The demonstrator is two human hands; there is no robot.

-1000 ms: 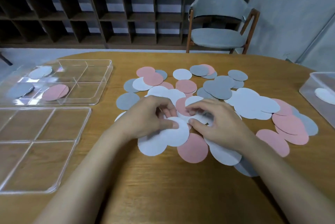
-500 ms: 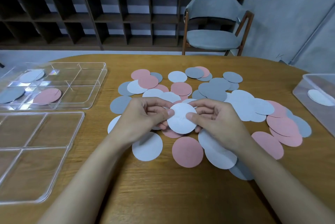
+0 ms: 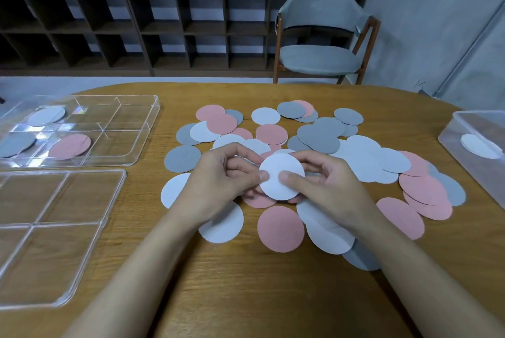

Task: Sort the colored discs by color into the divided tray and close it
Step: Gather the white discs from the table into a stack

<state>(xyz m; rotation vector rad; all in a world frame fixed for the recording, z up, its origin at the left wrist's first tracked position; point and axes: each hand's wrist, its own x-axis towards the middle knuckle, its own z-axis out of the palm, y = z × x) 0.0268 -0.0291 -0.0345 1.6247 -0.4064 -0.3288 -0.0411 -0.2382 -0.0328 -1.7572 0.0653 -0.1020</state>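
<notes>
Bare table [image 3: 246, 296] lies between divided tray [image 3: 142, 130] and discs [image 3: 280, 228].

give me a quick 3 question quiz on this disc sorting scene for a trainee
1. True or false: the left hand and the right hand both pinch one white disc.
2. Where is the clear lid? A: closed on the divided tray. B: flat on the table, nearer the person than the tray. C: leaning upright against the tray.
3. Which three disc colours lie in the loose pile?

Key: 1 true; 2 B; 3 pink, grey and white.
</notes>
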